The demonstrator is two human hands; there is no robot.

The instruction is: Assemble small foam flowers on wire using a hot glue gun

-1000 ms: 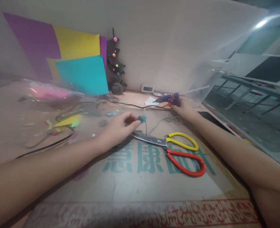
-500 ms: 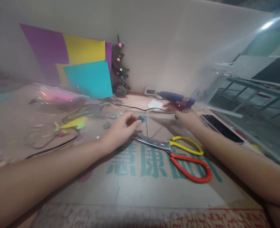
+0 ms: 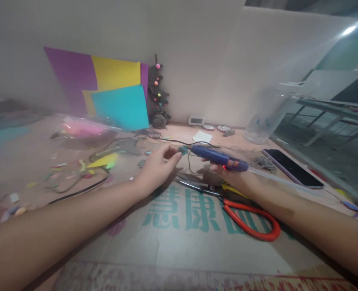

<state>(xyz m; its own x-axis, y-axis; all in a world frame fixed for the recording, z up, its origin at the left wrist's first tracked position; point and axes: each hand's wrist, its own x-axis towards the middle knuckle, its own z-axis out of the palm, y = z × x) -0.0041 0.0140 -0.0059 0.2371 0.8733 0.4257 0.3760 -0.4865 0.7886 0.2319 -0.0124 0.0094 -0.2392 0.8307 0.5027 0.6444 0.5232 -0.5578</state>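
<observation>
Between the thumb and fingertips of my left hand (image 3: 160, 165) is a small teal piece (image 3: 183, 150) with a dark part; a thin cord hangs from it. My right hand (image 3: 231, 176) is closed around a blue hot glue gun (image 3: 217, 157) whose red light glows. The gun's nozzle points left and sits right by the teal piece; whether they touch I cannot tell. A clear glue stick (image 3: 276, 180) juts from the gun's back. Under my right wrist lie large scissors (image 3: 251, 218) with red and yellow handles, the yellow one mostly covered.
Cardboard (image 3: 172, 250) with green lettering lies beneath my hands. To the right is a phone (image 3: 291, 167) beside a bundle of grey cord (image 3: 263, 163). Coloured sheets (image 3: 121, 107) and a decorated small tree (image 3: 159, 93) stand against the wall. Scraps and a pink-filled bag (image 3: 84, 127) are left.
My right hand has brought the glue gun down and left, from above the table to beside the teal piece. My left hand keeps its pinch. The view has shifted slightly.
</observation>
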